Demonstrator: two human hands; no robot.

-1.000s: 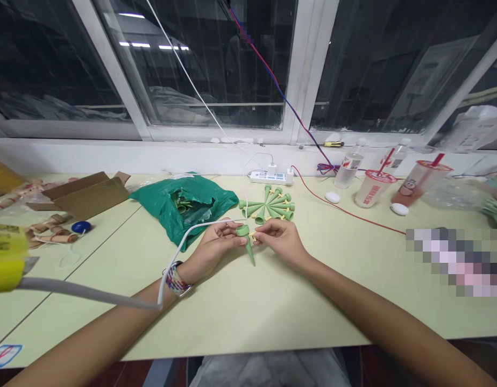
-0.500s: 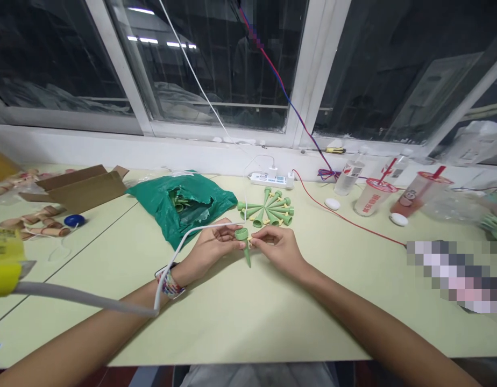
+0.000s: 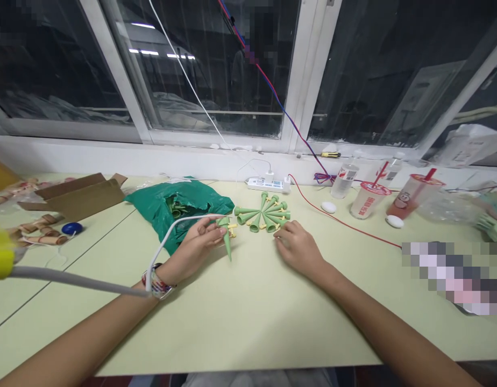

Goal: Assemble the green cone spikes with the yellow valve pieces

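Observation:
My left hand is closed around a green plant watering spike, held just above the table with its pointed end down. A yellow valve sticks out of the spike's right side. My right hand is apart from it, low over the table, with fingers loosely bent and a gap at the thumb; I see nothing in it. Just beyond my hands, several similar spikes lie in a ring, tips pointing inward. A torn green plastic bag left of the ring has more green pieces inside.
A white cable crosses over my left forearm. Behind the ring lies a power strip. Drink cups, white egg-shaped objects and a red cable are at right. A cardboard box and wooden toys are at left.
My right hand has let go of the spike's valve side and moved right. My left hand has shifted left with the spike, turning it so the yellow valve shows. The view has shifted slightly.

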